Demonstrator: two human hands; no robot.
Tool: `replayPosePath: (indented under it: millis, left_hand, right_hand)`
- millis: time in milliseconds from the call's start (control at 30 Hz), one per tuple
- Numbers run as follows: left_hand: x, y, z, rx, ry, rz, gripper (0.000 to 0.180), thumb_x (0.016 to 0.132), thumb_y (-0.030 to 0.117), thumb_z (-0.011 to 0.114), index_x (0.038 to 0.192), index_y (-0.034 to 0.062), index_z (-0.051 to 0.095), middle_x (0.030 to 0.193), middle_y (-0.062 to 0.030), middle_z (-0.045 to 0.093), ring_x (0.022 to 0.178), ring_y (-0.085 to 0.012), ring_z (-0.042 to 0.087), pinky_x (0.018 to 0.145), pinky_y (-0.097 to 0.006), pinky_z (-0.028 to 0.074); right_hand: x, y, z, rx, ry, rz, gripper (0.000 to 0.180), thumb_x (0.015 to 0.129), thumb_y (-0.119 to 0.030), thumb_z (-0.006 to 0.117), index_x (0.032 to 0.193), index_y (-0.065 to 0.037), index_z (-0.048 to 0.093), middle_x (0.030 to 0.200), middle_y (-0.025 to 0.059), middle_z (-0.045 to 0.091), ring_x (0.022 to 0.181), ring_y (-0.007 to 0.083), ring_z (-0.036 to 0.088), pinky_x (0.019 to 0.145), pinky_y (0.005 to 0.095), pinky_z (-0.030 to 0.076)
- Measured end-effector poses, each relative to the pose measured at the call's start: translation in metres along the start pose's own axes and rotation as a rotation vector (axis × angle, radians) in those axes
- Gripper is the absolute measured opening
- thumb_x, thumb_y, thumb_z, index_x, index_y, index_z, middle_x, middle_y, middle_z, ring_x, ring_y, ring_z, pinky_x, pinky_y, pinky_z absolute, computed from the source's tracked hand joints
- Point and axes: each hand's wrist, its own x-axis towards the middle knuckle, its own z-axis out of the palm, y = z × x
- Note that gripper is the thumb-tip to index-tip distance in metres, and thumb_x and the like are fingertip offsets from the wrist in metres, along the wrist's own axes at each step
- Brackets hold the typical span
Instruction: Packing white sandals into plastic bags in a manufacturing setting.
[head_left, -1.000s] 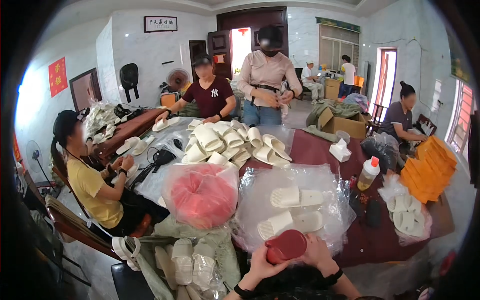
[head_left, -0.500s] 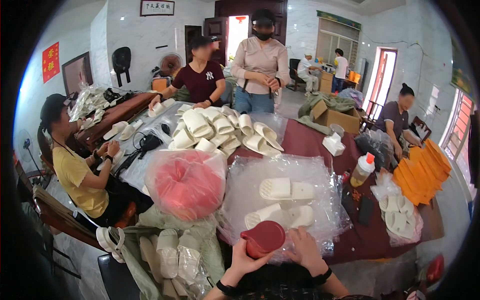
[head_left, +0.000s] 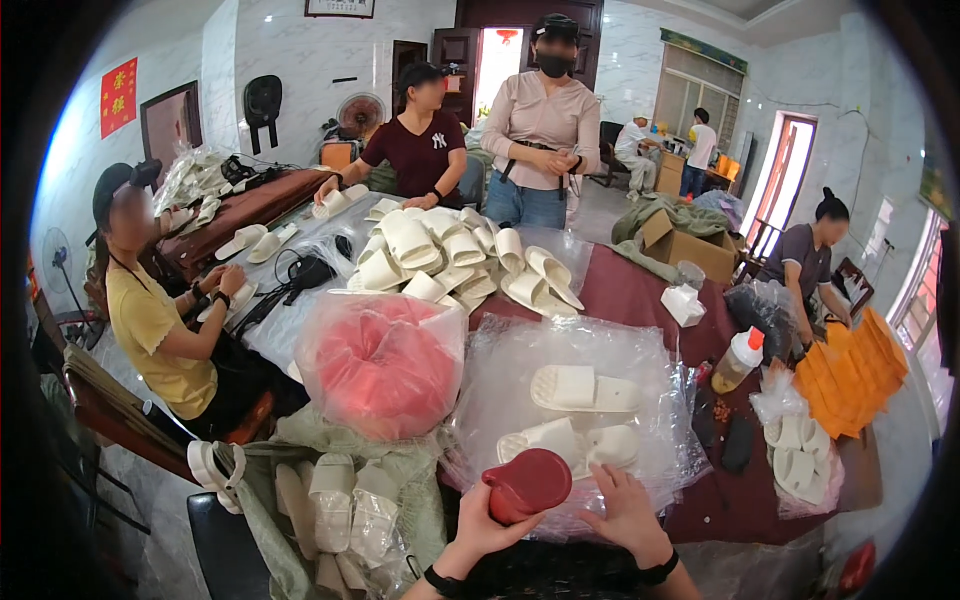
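Note:
My left hand [head_left: 482, 528] is wrapped round the side of a red cup [head_left: 528, 484] with a lid and a small spout-like lip. To the right of the cup my right hand [head_left: 628, 517] is spread, palm inward and holding nothing; its fingertips are close to the nearer slipper. A pair of cream slippers lies just beyond on stacked clear plastic bags [head_left: 500, 370]: the farther slipper [head_left: 585, 388] and the nearer slipper [head_left: 550, 440], which the cup partly covers.
Left of the bags sits a pink bundle in clear plastic [head_left: 382, 365]. Behind it is a heap of cream slippers [head_left: 430, 250]. A bottle with a red cap [head_left: 738, 362], orange bags [head_left: 855, 370] and bagged slippers [head_left: 797, 450] are on the right. Several people stand or sit around.
The whole view has shifted slightly to the right and down. My right hand has moved a little away from the cup, while my left hand keeps its hold on it.

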Motion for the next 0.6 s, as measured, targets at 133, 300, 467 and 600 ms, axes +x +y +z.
replayPosePath:
  millis: [133, 300, 467, 600]
  left_hand:
    - [0.004, -0.007, 0.008, 0.019, 0.049, 0.075, 0.069, 0.066, 0.028, 0.092, 0.119, 0.0005, 0.059, 0.101, -0.0152, 0.071, 0.092, -0.0277, 0.072, 0.08, -0.035, 0.055]
    - [0.001, -0.005, 0.007, 0.004, 0.031, 0.087, 0.068, 0.065, 0.027, 0.092, 0.119, 0.0006, 0.061, 0.103, -0.0149, 0.071, 0.093, -0.0274, 0.071, 0.082, -0.036, 0.055]
    - [-0.005, 0.001, 0.012, 0.062, -0.044, 0.128, 0.073, 0.065, 0.031, 0.092, 0.124, 0.0009, 0.061, 0.11, -0.0159, 0.071, 0.1, -0.0286, 0.071, 0.088, -0.036, 0.055]
    - [-0.014, -0.007, 0.016, 0.048, -0.101, 0.054, 0.076, 0.064, 0.033, 0.092, 0.126, 0.0024, 0.06, 0.116, -0.016, 0.069, 0.105, -0.0293, 0.069, 0.091, -0.037, 0.054]
  right_hand:
    - [0.046, -0.034, -0.069, 0.234, 0.263, -0.06, 0.092, 0.077, -0.024, 0.081, 0.151, 0.0, 0.031, 0.124, 0.0218, 0.059, 0.107, 0.0397, 0.061, 0.09, 0.0471, 0.05]
    - [0.065, -0.067, -0.118, 0.468, 0.763, -0.244, 0.076, 0.078, -0.007, 0.079, 0.144, 0.001, 0.041, 0.114, 0.0191, 0.065, 0.099, 0.0291, 0.066, 0.079, 0.0365, 0.053]
    - [0.021, -0.033, -0.074, 0.313, 0.721, -0.265, 0.045, 0.077, -0.007, 0.078, 0.118, -0.001, 0.06, 0.105, 0.0156, 0.066, 0.09, 0.033, 0.064, 0.077, 0.0398, 0.053]
    - [-0.004, -0.001, -0.019, 0.193, 0.398, -0.07, 0.051, 0.078, -0.022, 0.078, 0.124, -0.008, 0.06, 0.12, 0.0148, 0.06, 0.109, 0.035, 0.058, 0.091, 0.045, 0.049]
